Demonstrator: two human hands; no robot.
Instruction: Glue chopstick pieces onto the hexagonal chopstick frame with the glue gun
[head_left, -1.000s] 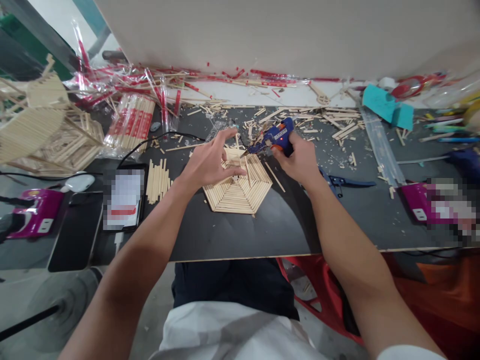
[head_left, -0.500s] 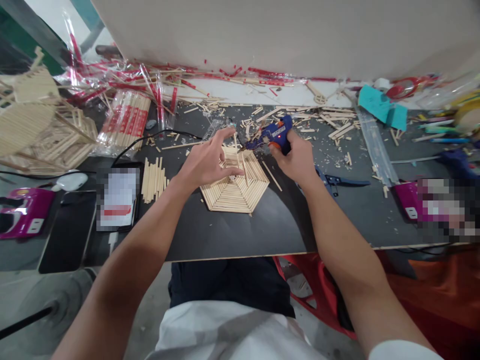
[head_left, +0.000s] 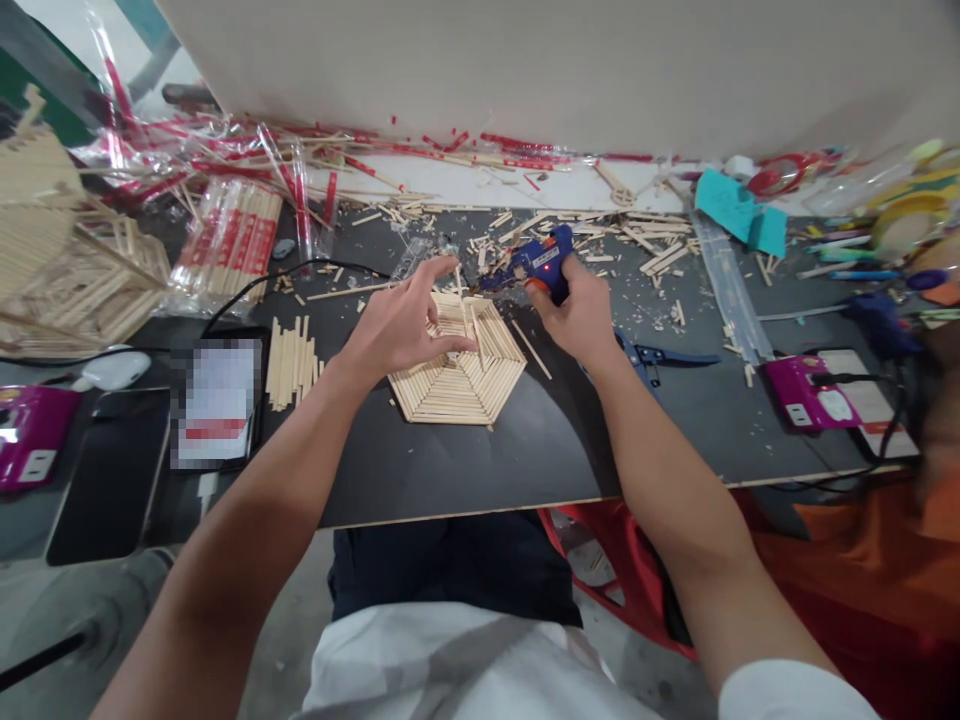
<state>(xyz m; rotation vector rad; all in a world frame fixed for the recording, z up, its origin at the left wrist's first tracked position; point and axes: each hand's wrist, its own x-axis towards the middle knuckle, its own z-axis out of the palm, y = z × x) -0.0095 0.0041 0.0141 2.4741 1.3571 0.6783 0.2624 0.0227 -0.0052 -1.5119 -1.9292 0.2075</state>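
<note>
A flat many-sided panel of pale wooden sticks (head_left: 457,405), laid in nested rings, rests on the dark tabletop. My left hand (head_left: 405,318) is over its left side, curved, with thumb and index finger well apart. A thin wooden stick (head_left: 463,300) runs between those two fingertips, apparently held by its ends; its exact contact with the panel is unclear. In my right hand (head_left: 581,305) is a blue glue gun (head_left: 541,265) with an orange trigger and a small lit red light. Its nozzle points left, close to the panel's back edge.
Cut sticks (head_left: 294,362) lie left of the panel, beside a phone (head_left: 217,400). Blue-handled cutters (head_left: 671,357) rest to the right. Wood scraps (head_left: 667,250) and packaged sticks (head_left: 232,235) fill the back. A larger stick structure (head_left: 112,270) stands far left; a purple power adapter (head_left: 806,395) sits right.
The whole view has shifted slightly, so the table's things appear farther left. Both hands keep nearly the same pose over the panel, with the glue gun still in my right hand.
</note>
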